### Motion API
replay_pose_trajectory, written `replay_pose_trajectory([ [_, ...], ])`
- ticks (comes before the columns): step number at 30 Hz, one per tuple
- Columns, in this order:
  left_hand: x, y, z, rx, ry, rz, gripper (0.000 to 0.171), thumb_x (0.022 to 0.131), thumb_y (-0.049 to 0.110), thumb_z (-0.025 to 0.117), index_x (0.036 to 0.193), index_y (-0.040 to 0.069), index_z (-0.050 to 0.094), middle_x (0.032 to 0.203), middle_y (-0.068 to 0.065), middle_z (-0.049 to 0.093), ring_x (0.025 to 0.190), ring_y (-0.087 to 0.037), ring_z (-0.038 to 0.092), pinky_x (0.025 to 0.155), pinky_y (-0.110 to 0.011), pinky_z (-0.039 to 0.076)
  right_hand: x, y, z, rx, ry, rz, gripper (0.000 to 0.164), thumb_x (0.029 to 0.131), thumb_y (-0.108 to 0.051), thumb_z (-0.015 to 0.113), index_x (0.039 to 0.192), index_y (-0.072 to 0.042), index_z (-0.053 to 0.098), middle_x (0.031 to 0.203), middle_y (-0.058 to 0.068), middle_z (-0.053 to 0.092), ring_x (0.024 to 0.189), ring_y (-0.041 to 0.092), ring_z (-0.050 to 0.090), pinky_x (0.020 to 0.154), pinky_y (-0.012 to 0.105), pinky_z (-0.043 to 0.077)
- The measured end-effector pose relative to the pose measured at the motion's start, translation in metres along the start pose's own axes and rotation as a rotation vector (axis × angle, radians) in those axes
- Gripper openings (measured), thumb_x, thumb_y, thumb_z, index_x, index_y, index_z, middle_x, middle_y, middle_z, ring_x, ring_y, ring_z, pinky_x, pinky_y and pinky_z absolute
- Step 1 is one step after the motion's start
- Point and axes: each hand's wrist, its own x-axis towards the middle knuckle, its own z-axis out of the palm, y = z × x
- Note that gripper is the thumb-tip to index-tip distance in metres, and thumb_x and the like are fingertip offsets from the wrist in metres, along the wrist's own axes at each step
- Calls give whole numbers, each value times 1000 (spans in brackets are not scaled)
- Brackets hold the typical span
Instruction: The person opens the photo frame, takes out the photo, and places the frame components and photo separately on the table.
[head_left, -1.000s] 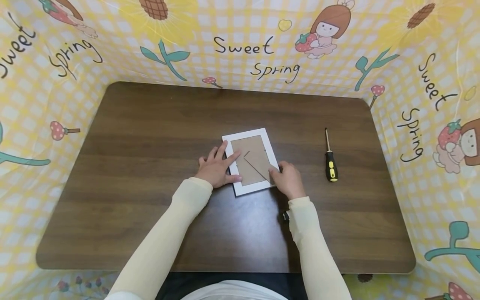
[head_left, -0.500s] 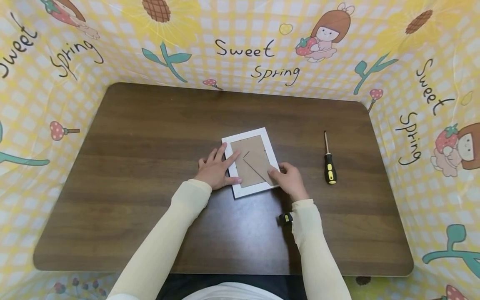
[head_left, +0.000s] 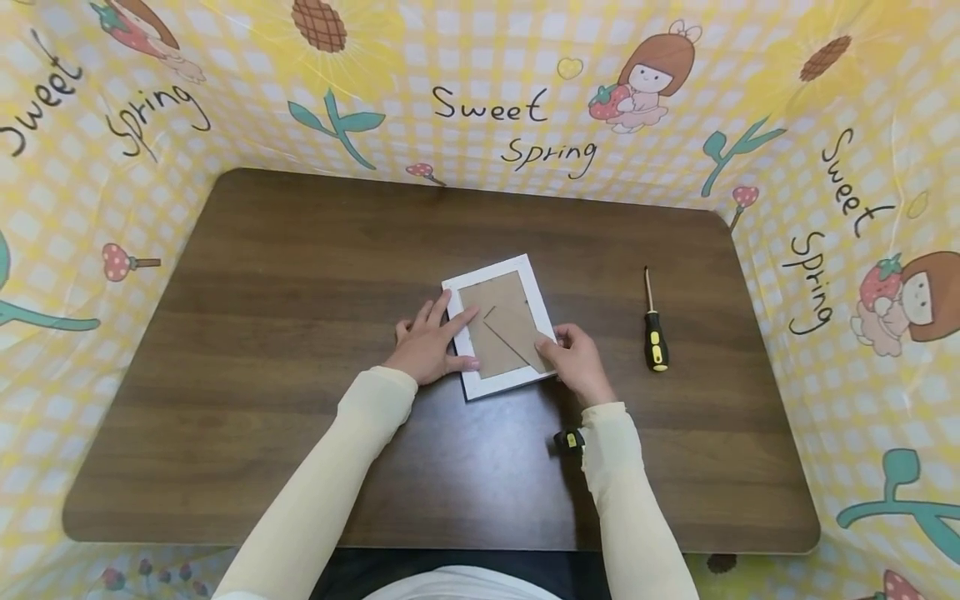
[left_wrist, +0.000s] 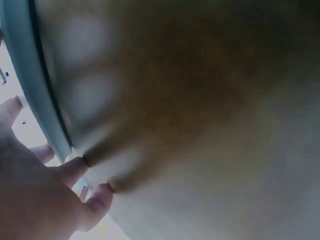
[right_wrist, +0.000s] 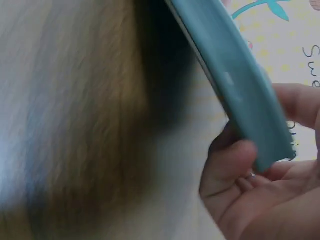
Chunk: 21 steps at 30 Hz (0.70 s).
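Note:
A white picture frame (head_left: 542,304) lies back side up near the middle of the table, turned slightly. Its brown backing board (head_left: 504,304) has a thin angled line across it. My left hand (head_left: 426,346) rests on the frame's left side, fingers spread and the thumb reaching onto the lower left border. At the lower right edge, my right hand (head_left: 579,360) pinches the frame, thumb on the back and fingers at the side. In the right wrist view the frame's edge (right_wrist: 240,75) looks blue-grey between thumb and fingers. The left wrist view is dark and blurred.
To the right lies a screwdriver (head_left: 656,342) with a black and yellow handle, its tip pointing away. A small black object with a yellow mark (head_left: 570,441) sits by the right cuff. Patterned yellow cloth (head_left: 480,50) surrounds the brown table (head_left: 225,375).
The head view has shifted slightly, with the backdrop appearing lower. Both hands keep their places on the frame. More of the small black object by the right cuff shows.

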Motion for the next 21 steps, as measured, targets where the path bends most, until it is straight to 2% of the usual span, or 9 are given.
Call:
replay_pose_trajectory([
  [3,-2,-5,3,-55,19,-4,93,86,63,70,162,41,19,169,-6,-7,152,-39,5,108,-66,11,-3,-5,3,83,5,-6,27,92,-14,71,110,3,61,89,6,54,72,16,51,53,28,46],
  [6,-7,-4,1,-133,22,-29,92,88,55,73,162,38,21,169,-8,-4,152,-38,5,110,-64,9,-7,-11,7,124,6,-37,27,90,-13,73,109,2,61,87,6,54,70,16,52,51,29,47],
  [8,-11,1,-2,-193,42,-45,87,91,47,73,162,32,26,169,-12,2,151,-38,9,111,-63,10,-10,-15,9,139,13,-53,26,90,-11,74,108,2,61,86,6,54,68,15,52,50,29,47],
  [11,-18,15,-6,-269,122,-37,66,97,36,68,155,19,43,162,-15,28,146,-36,27,112,-59,18,-16,-23,12,138,46,-67,24,89,-10,74,106,2,61,83,6,54,65,15,51,48,28,46],
  [13,-23,29,-9,-344,191,-9,48,100,30,64,144,13,56,146,-13,49,135,-32,45,109,-53,29,-20,-29,13,129,75,-84,24,89,-10,74,106,2,62,82,6,55,63,15,51,47,27,45],
  [15,-29,44,-14,-422,252,35,36,102,25,61,133,9,64,128,-9,61,119,-27,57,102,-48,41,-23,-36,15,111,101,-106,25,88,-10,74,105,2,62,81,6,55,60,15,50,46,26,44],
  [18,-34,65,-20,-524,290,92,28,102,20,62,126,8,69,115,-4,66,104,-22,63,91,-41,51,-28,-46,18,100,110,-128,26,88,-11,74,106,3,62,80,6,56,59,14,50,46,25,44],
  [21,-37,80,-25,-529,294,121,27,101,19,64,125,10,70,114,-2,65,102,-20,64,90,-40,51,-30,-53,21,113,88,-117,25,90,-11,72,107,2,61,80,6,56,59,14,50,46,25,44],
])
